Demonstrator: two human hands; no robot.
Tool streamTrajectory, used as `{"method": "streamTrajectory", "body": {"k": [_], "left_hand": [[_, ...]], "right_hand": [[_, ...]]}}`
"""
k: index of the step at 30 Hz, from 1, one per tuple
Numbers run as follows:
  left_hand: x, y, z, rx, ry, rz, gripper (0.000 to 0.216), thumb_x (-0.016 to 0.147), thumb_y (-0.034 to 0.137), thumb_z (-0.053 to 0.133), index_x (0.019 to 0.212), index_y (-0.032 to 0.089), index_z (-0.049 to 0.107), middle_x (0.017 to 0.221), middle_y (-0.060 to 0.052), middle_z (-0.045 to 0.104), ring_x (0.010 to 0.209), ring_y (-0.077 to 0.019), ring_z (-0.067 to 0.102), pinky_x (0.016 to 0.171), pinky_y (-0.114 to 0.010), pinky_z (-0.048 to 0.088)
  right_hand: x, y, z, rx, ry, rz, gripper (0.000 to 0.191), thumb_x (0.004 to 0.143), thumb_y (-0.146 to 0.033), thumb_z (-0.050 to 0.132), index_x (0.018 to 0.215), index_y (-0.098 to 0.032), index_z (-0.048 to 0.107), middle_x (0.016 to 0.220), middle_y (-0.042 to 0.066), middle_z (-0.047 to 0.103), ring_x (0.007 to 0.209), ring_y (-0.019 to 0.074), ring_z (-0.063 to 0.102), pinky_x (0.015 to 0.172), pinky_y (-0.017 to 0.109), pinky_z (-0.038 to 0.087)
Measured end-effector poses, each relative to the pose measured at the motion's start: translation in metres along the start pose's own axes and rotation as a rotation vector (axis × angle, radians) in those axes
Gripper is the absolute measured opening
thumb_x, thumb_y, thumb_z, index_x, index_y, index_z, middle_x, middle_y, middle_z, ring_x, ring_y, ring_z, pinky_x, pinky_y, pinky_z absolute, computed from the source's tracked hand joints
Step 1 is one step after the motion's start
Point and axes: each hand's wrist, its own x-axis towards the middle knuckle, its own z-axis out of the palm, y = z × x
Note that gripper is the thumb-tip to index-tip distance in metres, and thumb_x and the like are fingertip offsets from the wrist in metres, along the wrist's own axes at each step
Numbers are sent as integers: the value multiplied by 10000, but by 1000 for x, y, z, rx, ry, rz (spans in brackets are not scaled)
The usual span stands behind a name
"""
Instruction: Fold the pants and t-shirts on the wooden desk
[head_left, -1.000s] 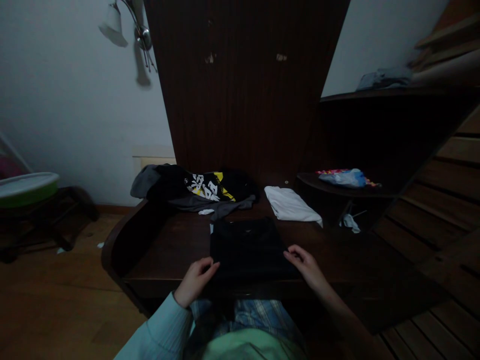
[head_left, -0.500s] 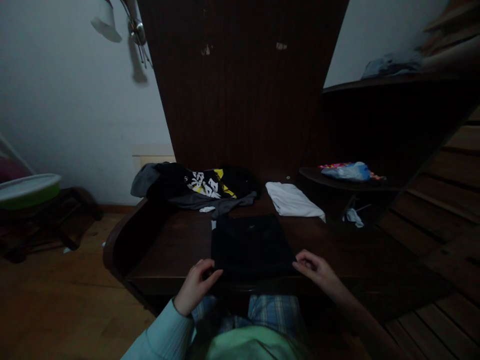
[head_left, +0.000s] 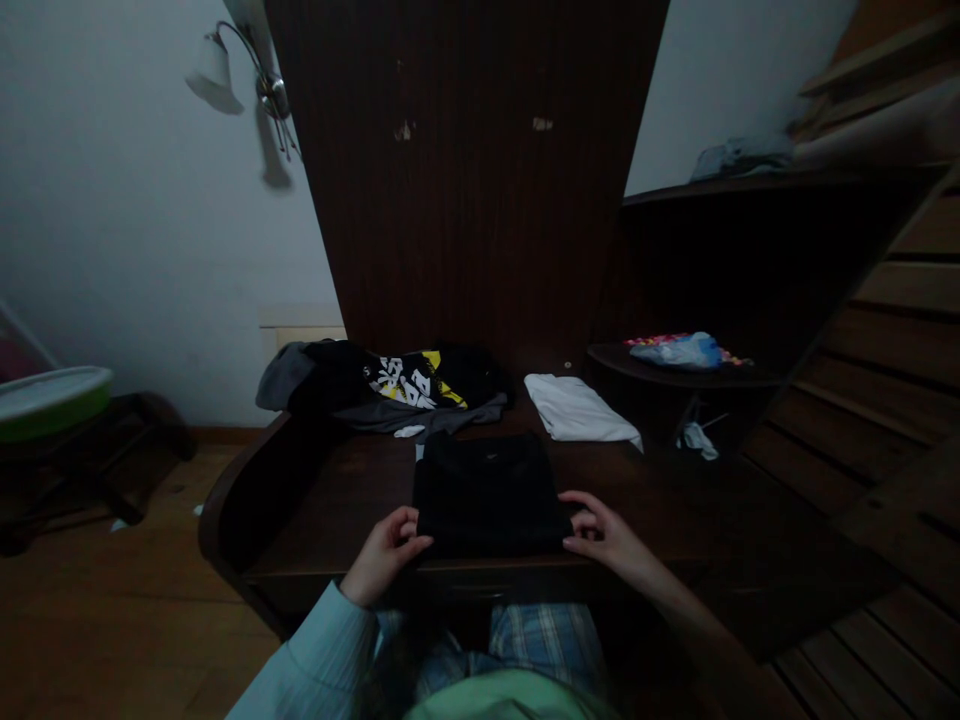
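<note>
A folded black shirt (head_left: 487, 495) lies near the front edge of a dark wooden bench, a small light mark near its far side. My left hand (head_left: 386, 550) has the near left corner between thumb and fingers. At the near right corner, my right hand (head_left: 600, 535) grips the side, with its thumb in front and its index finger stretched along the edge. Behind the shirt lies a rumpled black and grey garment (head_left: 397, 385) with a white and yellow print. Further right is a folded white cloth (head_left: 581, 408).
The bench (head_left: 330, 520) has a curved left side panel (head_left: 232, 490) and a tall dark back. Right of it, a shelf (head_left: 757, 377) carries a plastic packet (head_left: 679, 350). A green-rimmed basin (head_left: 60, 395) sits on a low stand at left; a lamp (head_left: 214, 75) hangs above.
My right hand has shifted inward and spread its fingers along the shirt's side. The left hand stays at its corner. The whole view has tilted slightly.
</note>
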Motion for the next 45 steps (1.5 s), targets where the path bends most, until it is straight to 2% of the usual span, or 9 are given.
{"method": "streamTrajectory", "body": {"k": [9,13,16,20,25,30,36,41,45], "left_hand": [[4,1,-10,133,202,61,456,445,465,718,653,180,429,465,110,347,440,-48,342,461,-180,271],[2,2,-12,176,110,75,442,455,413,721,742,181,477,531,88,425,490,-70,403,502,-199,334],[-2,0,-14,249,33,93,412,468,351,727,790,171,544,558,72,447,522,-85,425,527,-213,365],[-5,-3,-11,421,121,249,215,543,329,695,621,158,590,592,28,473,551,-98,428,521,-211,354],[-6,-3,-9,382,224,377,228,604,374,646,556,164,572,709,-28,537,631,-133,475,562,-227,379],[-5,-7,-11,288,191,247,251,587,399,651,618,163,573,578,23,492,572,-115,449,546,-216,360],[-1,-5,-12,234,221,157,348,472,376,726,529,162,457,476,79,366,477,-72,365,480,-187,304],[-4,0,-17,281,42,101,286,538,380,704,622,147,561,530,51,472,525,-89,432,523,-200,356],[-9,3,-19,243,2,87,331,635,440,629,784,144,624,692,-9,596,668,-138,526,638,-237,414]], "right_hand": [[8,-5,-2,91,89,7,511,466,-331,741,900,-218,496,583,-74,510,515,85,476,523,223,352],[6,-5,-3,62,51,-21,591,464,-301,746,992,-225,493,591,-85,481,527,80,461,524,217,361],[2,-5,-7,19,-28,-36,654,485,-253,740,1081,-228,473,661,-61,530,630,109,511,610,242,399],[-1,-4,-8,-72,31,-76,534,522,-265,720,1022,-220,535,652,-48,545,645,126,519,631,263,402],[-1,-2,-3,-14,183,-98,453,515,-335,721,918,-211,554,638,-29,549,591,126,501,580,269,402],[3,2,-3,39,217,-70,448,446,-341,757,815,-214,537,574,-47,515,549,120,483,551,266,398],[7,6,-7,70,179,-41,436,430,-283,767,788,-202,532,559,-66,483,518,89,437,510,231,355],[6,-1,-13,109,43,4,583,488,-328,739,1009,-222,501,640,-51,533,578,105,493,541,231,369],[8,-9,-17,121,10,53,578,595,-421,654,1096,-210,457,667,-23,575,620,130,525,547,243,374]]}}
